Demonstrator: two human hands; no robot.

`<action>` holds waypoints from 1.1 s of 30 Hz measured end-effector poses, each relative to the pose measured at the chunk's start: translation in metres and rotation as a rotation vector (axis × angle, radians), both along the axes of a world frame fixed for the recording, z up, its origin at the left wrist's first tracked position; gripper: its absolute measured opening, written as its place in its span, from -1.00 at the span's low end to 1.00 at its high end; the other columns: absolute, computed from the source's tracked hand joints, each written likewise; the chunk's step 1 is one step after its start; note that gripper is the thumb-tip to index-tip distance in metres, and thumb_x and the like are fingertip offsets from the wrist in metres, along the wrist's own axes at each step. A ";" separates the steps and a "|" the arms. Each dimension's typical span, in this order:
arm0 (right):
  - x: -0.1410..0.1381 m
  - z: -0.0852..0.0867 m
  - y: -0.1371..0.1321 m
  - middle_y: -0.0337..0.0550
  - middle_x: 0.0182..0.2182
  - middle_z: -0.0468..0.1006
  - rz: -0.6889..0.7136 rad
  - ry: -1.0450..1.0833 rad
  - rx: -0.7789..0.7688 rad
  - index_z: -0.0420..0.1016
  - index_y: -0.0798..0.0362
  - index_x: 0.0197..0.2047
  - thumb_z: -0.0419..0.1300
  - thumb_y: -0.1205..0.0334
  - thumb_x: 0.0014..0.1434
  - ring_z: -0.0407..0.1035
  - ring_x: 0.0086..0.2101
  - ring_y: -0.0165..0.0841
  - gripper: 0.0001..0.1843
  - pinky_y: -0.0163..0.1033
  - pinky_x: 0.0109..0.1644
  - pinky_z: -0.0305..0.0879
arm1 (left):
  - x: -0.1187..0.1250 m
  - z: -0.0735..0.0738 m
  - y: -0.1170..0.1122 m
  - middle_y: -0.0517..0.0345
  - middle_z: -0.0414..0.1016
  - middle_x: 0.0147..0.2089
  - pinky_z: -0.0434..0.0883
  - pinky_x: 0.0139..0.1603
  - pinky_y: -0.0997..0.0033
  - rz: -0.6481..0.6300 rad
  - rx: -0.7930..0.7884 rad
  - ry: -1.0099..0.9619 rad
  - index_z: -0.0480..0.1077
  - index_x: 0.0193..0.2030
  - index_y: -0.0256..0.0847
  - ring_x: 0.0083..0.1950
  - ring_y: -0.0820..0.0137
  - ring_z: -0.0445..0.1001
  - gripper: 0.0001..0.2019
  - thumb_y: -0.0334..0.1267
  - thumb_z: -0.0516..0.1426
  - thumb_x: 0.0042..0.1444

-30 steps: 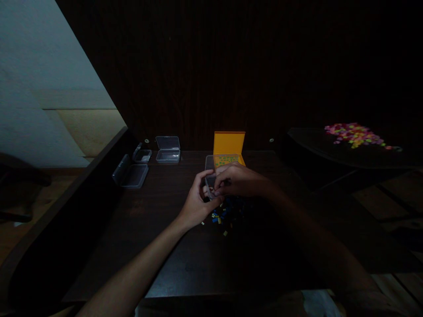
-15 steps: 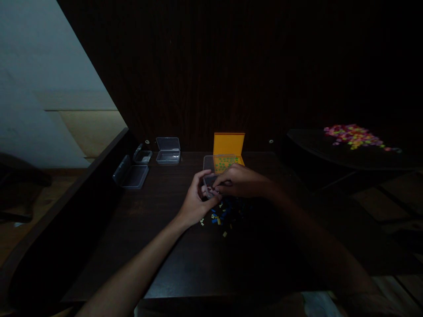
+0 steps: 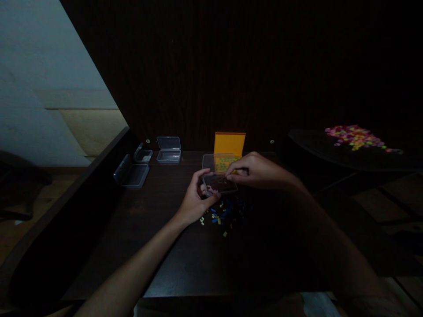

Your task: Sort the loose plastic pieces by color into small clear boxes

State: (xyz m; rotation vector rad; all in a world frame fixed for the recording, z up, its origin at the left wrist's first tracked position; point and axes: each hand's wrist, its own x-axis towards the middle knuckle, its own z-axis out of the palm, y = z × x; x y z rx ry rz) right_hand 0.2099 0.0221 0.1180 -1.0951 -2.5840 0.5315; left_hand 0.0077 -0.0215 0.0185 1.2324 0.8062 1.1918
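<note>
My left hand (image 3: 196, 196) grips the left side of a clear plastic box (image 3: 222, 190) with its lid raised, the thumb at the front edge. A few small dark bits show in the box, too dim to name. Over the box's right part is my right hand (image 3: 253, 171), thumb and forefinger pinched together; whether something tiny sits between them I cannot make out. Small blue and yellow pieces (image 3: 218, 219) like toy bricks lie scattered on the table just in front of the box. Behind it stands an open yellow case (image 3: 229, 143) with green dots inside.
Three more open clear boxes stand at the back left: one upright-lidded box (image 3: 168, 156), a smaller box (image 3: 144, 155) and a flatter box (image 3: 136, 176). On a dark surface at the right lies a pile of colourful small pieces (image 3: 355, 135). A raised dark board (image 3: 82, 193) edges the table's left.
My right hand has moved right and slightly up, out of the box's left part, uncovering more of its inside. My left hand and the box have stayed nearly in place.
</note>
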 end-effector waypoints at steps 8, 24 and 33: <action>0.046 -0.011 0.004 -0.31 -0.65 0.29 -0.167 0.094 -0.027 0.58 0.12 -0.41 0.20 0.08 0.11 0.12 -0.61 -0.50 -0.73 -0.35 -0.51 0.00 | -0.003 -0.008 0.008 -0.04 0.29 0.20 0.44 -0.18 0.44 0.094 -0.018 0.017 0.19 0.11 -0.13 -0.30 0.58 0.44 -0.35 -0.38 0.32 -0.14; 0.033 -0.101 -0.016 -0.18 -0.42 0.51 -0.069 0.154 0.002 0.58 0.06 -0.19 0.17 0.14 0.22 0.35 -0.43 -0.41 -0.78 -0.31 -0.31 0.25 | -0.001 -0.010 0.007 0.01 0.27 0.20 0.44 -0.11 0.41 0.109 0.017 0.001 0.19 0.13 -0.08 -0.20 0.50 0.46 -0.36 -0.38 0.30 -0.12; 0.033 -0.112 -0.016 -0.16 -0.39 0.51 -0.110 0.111 -0.009 0.53 0.07 -0.28 0.14 0.25 0.21 0.37 -0.37 -0.37 -0.85 -0.29 -0.26 0.27 | 0.001 -0.006 0.001 0.02 0.30 0.18 0.44 -0.13 0.43 0.091 0.006 0.007 0.18 0.14 -0.09 -0.22 0.52 0.44 -0.35 -0.37 0.30 -0.10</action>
